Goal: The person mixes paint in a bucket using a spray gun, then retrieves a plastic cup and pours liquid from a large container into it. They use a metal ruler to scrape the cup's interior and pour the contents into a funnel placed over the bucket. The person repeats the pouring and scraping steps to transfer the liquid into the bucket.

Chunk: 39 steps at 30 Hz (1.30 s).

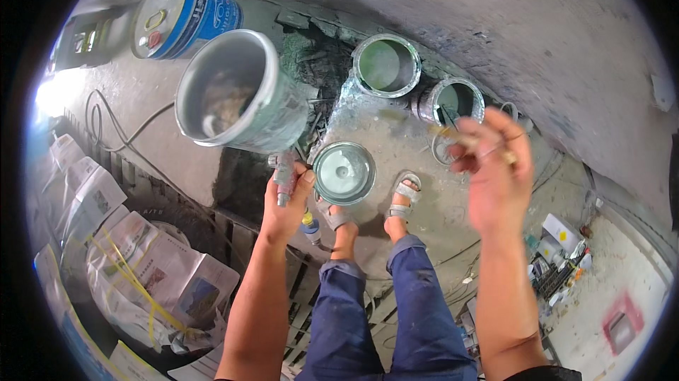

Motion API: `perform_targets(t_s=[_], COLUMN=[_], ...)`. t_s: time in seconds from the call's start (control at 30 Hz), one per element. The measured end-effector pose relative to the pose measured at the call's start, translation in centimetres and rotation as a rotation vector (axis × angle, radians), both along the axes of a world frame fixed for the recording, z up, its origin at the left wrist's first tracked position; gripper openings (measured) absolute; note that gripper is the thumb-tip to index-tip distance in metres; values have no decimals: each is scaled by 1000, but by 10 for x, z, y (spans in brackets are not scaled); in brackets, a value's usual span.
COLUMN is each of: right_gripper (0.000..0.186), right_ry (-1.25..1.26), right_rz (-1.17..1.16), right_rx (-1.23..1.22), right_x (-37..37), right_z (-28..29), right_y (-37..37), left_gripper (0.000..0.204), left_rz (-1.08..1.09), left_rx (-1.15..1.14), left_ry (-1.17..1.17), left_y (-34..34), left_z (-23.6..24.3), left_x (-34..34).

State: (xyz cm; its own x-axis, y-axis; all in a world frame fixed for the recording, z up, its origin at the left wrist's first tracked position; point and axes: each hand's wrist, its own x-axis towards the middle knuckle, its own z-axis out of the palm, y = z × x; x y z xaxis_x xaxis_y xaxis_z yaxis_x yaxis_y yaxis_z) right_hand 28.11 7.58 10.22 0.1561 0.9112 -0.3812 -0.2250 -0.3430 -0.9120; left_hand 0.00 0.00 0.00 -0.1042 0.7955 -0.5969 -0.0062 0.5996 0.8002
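Observation:
My left hand [281,208] grips a spray gun [285,172] whose round open cup [342,174] holds grey-green liquid with a dimple at its centre. My right hand [501,162] is closed on a slim brush or stick [453,131] with a pale handle, its far end blurred. Behind that hand stands a metal can [470,101] of dark liquid with something upright inside. A can with green residue [382,62] sits just left of it. A large dull plastic bucket [272,123] stands beyond my left hand.
A blue-and-white drum [209,16] and a hose [127,140] lie at back left. Wrapped, printed packages [198,275] fill the lower left. A grimy wall [552,41] runs along the back right. Small clutter [566,261] lies at right. My sandalled feet [399,200] are below.

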Motion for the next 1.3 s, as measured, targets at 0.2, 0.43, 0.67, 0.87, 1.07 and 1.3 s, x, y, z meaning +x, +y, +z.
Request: perform_targets(t_s=[0.2, 0.43, 0.67, 0.87, 1.07, 1.3], right_gripper=[38, 41, 54, 54, 49, 52], right_ry=[331, 5, 226, 438, 533, 452], right_rz=[-213, -234, -61, -158, -198, -404], right_rx=[147, 40, -259, -382, -432, -380], right_x=[5, -31, -73, -81, -52, 6], right_z=[-39, -153, -109, -94, -102, -91], right_y=[69, 8, -92, -117, -133, -125], left_gripper=[17, 17, 16, 13, 12, 14], left_rz=[98, 75, 51, -17, -103, -141], left_rx=[-38, -24, -11, -37, -32, 9], left_ry=[-7, -1, -9, -48, -56, -126], left_y=[-1, 0, -1, -7, -15, -14], left_z=[6, 0, 5, 11, 6, 18], left_x=[-25, -36, -14, 2, 23, 63])
